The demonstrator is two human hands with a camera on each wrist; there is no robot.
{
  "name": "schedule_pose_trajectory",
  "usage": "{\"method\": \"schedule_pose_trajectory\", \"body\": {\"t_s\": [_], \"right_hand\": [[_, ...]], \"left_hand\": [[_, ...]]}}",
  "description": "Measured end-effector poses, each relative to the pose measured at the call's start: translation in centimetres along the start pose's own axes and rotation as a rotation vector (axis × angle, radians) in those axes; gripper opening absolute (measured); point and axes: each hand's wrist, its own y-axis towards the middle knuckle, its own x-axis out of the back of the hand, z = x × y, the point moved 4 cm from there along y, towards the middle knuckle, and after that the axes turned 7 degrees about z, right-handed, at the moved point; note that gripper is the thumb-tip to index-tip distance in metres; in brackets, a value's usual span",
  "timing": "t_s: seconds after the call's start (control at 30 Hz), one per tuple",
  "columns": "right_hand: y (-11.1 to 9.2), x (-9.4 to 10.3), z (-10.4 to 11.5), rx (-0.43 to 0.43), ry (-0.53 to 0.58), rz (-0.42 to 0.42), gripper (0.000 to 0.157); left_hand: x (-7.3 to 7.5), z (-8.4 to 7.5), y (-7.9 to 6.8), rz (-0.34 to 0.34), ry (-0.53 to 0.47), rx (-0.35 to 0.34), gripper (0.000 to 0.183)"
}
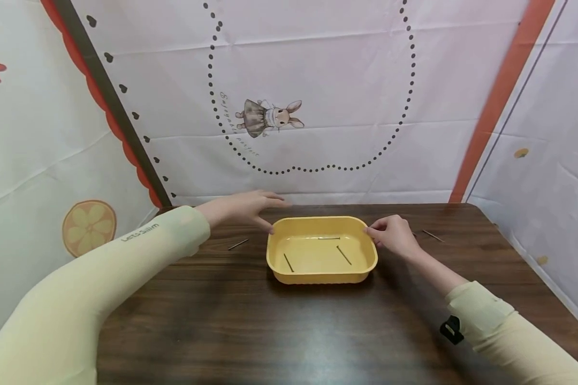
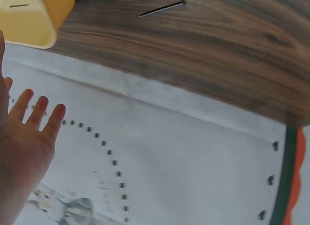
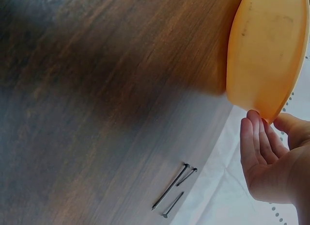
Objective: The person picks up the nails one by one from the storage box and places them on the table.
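A shallow yellow plastic tray [image 1: 324, 278] stands on the table with three dark nails lying in it, one of them a slanted nail [image 1: 344, 255] near the middle. At the tray's right end my right hand [image 1: 396, 235] pinches the rim, thumb above and fingers against the outer wall, as the right wrist view also shows. My left hand [image 1: 250, 207] is over the far left corner, fingers spread and straight. Its thumb tip is right at the rim in the head view. In the left wrist view the palm [image 2: 30, 147] holds nothing.
A single nail [image 1: 238, 244] lies on the dark wooden table [image 1: 270, 337] left of the tray. To the right are several more, including a long nail [image 3: 170, 187]. Behind the table hangs a printed white cloth [image 1: 318, 69], with more cloth at both sides.
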Motion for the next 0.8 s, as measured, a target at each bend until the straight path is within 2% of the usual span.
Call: {"method": "schedule_pose_trajectory", "body": {"t_s": [0.17, 0.3, 0.47, 0.57, 0.8], "right_hand": [[0.0, 0.4, 0.2, 0.013, -0.003, -0.004, 0.026], [-0.2, 0.2, 0.0, 0.002, 0.004, -0.003, 0.025], [-0.2, -0.1, -0.3, -0.019, 0.007, -0.001, 0.025], [-0.1, 0.0, -0.2, 0.001, 0.016, 0.003, 0.026], [0.0, 0.2, 0.0, 0.006, 0.020, 0.001, 0.025]], "left_hand": [[1.2, -1.9, 1.5, 0.030, 0.052, -0.054, 0.083], [1.4, -3.7, 3.2, 0.052, 0.118, -0.089, 0.082], [0.8, -6.2, 6.1, 0.070, 0.180, -0.193, 0.079], [0.3, -7.8, 7.7, 0.064, 0.180, -0.248, 0.076], [-0.6, -10.8, 10.8, 0.048, 0.226, -0.303, 0.068]]}}
